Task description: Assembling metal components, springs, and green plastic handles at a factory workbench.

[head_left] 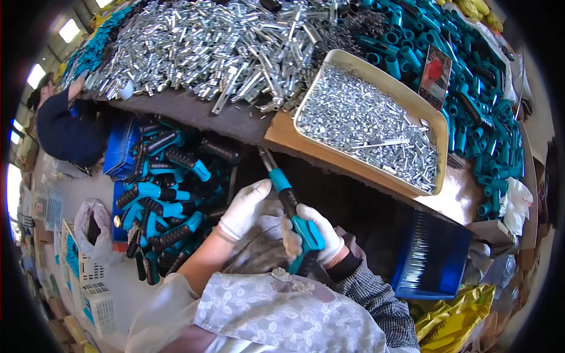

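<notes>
Gloved, the right hand (321,238) is gripping a stiff, light-looking screwdriver (292,212) by its ribbed handle while the left hand (247,207) is pinching its collar.

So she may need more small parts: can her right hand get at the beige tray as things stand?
Probably not at once: the right hand is shut on the teal-handled tool. The beige tray lies open, nothing blocking.

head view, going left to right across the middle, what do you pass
white mesh baskets → blue crate of finished teal-and-black handles → left hand → teal-handled tool → right hand → blue bin → white cloth
</notes>
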`<state>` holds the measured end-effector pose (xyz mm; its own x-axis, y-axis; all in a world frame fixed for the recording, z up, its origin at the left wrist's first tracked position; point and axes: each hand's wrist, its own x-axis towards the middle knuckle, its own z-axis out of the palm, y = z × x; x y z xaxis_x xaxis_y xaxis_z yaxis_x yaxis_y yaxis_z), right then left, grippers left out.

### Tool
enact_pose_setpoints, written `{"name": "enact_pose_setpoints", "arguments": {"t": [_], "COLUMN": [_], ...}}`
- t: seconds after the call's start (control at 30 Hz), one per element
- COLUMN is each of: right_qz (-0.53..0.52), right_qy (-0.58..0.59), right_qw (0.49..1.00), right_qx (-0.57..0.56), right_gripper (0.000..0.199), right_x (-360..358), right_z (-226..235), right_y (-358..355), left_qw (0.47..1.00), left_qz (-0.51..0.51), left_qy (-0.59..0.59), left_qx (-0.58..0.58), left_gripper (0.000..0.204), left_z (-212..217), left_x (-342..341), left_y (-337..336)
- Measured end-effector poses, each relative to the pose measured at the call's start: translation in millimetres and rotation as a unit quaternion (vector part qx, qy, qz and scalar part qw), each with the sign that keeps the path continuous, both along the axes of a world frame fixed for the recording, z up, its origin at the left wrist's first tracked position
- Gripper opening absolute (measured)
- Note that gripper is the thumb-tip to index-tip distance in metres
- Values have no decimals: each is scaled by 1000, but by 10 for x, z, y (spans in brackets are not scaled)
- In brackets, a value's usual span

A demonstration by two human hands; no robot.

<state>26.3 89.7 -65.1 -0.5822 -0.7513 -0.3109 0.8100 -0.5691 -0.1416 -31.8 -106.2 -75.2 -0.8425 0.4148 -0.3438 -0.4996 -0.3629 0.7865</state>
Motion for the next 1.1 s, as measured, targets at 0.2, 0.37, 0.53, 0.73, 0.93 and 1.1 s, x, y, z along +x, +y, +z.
{"name": "enact_pose_setpoints", "arguments": {"t": [0.2,0.37,0.53,0.73,0.93,1.1], "right_qz": [58,-29,93,-228,2,-197], "right_qy": [206,609,662,353,678,342], "right_qw": [975,292,489,800,419,825], "right_qx": [-65,737,561,429,604,403], "right_gripper": [52,50,69,43,20,27], "right_x": [305,212,124,219,306,245], "right_z": [251,832,631,727,726,646], "right_y": [-111,-130,-38,-159,-211,-171], "left_qw": [882,969,973,795,915,847], "left_qz": [18,164,-13,176,21,193], "left_qy": [37,142,229,546,379,465], "left_qx": [470,116,-28,200,-139,172], "left_gripper": [34,15,20,20,28,11], "left_z": [549,1227,1736,1687,1917,1767], "left_x": [108,220,357,273,460,323], "left_y": [270,329,329,373,404,459]}}
